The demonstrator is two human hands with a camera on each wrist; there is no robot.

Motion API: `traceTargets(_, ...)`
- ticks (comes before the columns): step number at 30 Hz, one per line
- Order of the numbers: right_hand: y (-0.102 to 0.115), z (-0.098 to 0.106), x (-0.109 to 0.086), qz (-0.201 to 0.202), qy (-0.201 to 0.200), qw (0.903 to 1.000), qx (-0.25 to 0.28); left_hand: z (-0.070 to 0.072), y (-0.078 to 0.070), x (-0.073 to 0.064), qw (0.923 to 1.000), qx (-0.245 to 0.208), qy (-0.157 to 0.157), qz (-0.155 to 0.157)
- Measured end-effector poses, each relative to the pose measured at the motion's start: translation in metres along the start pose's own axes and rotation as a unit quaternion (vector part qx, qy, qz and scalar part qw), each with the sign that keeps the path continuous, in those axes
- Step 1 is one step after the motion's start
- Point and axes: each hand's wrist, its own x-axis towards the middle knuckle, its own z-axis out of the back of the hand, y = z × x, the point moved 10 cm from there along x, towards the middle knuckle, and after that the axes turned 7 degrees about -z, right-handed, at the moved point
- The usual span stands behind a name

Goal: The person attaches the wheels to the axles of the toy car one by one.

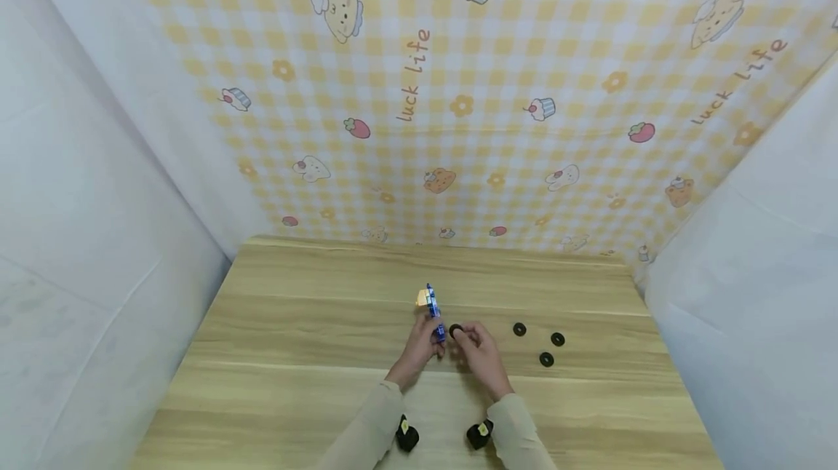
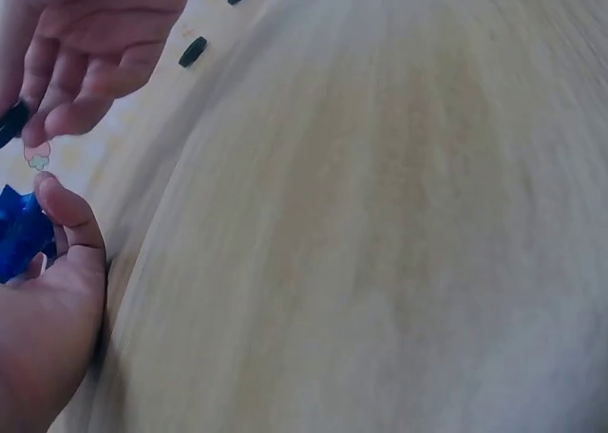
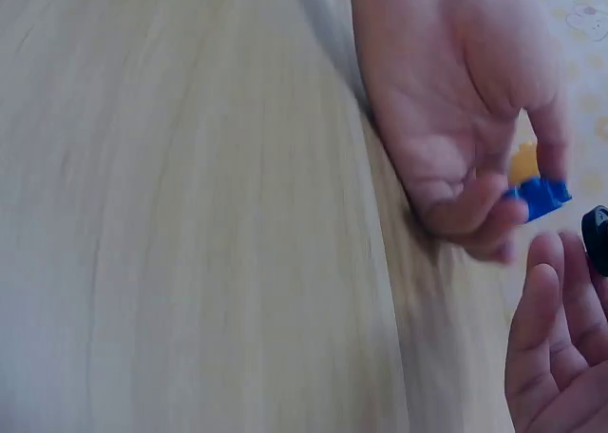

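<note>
Blue toy piece (image 1: pixel 433 308) with a yellow block on its left side is in the left hand (image 1: pixel 420 345), above the middle of the worktop (image 1: pixel 281 339), somewhat right of centre between its left and right edges.

Nearest, two beige sleeves, a left sleeve (image 1: pixel 365 423) and a right sleeve (image 1: pixel 520 428), reach in over the near part of the worktop. On the inner side of each is a small black device with a yellow mark, one on the left (image 1: pixel 407 439) and one on the right (image 1: pixel 479 436).

Past the cuffs, the left hand is clamped on the near end of the blue toy piece, thumb and fingers round it. Just beside it, the right hand (image 1: pixel 482 359) pinches a black ring (image 1: pixel 452 329) between thumb and fingers; the ring is near the toy, with a narrow gap between them. Whether the toy touches the wood cannot be told.

To the right of the right hand, towards the worktop's right edge, three more black rings lie flat and apart: the nearest ring (image 1: pixel 546 364), the rightmost ring (image 1: pixel 558 343) slightly beyond it, and the farthest ring (image 1: pixel 520 333) to their left.

Behind the worktop's far edge hangs a yellow-and-white checked cloth (image 1: pixel 366 92) printed with cupcakes, strawberries and "luck life".
</note>
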Motion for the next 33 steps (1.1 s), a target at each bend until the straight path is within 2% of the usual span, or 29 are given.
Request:
traceTargets(6,-0.004,-0.010,0.001,-0.006,-0.009,0.9999,0.002,-0.004,0.001,-0.005,0.9974,0.070,0.016,-0.013)
traceTargets(8,-0.008,-0.011,0.002,-0.003,-0.012,0.9999,0.007,-0.005,0.000,-0.007,0.9964,0.081,0.018,-0.019)
traceTargets(15,-0.020,-0.019,0.008,0.017,0.015,0.9991,0.036,0.002,-0.003,-0.011,0.9963,0.082,-0.007,-0.024)
traceTargets(22,-0.024,-0.022,0.012,0.036,0.059,0.9957,0.062,0.002,-0.007,-0.009,0.9969,0.074,0.002,-0.027)
traceTargets(24,-0.024,-0.022,0.013,0.035,0.068,0.9956,0.055,0.002,-0.008,-0.007,0.9961,0.082,0.004,-0.031)
traceTargets(33,-0.029,-0.015,0.012,0.005,0.059,0.9977,0.032,-0.009,-0.005,-0.005,0.9879,0.148,0.030,-0.037)
